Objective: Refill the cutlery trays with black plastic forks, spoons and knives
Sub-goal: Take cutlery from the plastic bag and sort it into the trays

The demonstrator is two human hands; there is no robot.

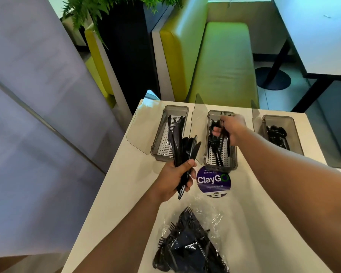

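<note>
The only thing I can read is "ClayGO", white letters with a green ring for the last O. It's on a round purple sticker (213, 181) stuck to the white table (126, 184), just in front of the middle tray (220, 168). The small lines above and below it are too blurred to read.

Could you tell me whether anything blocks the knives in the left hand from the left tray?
Nothing visible does. The left hand holds the knives right at the open left tray; the clear divider stands beside it, not across the way.
</note>
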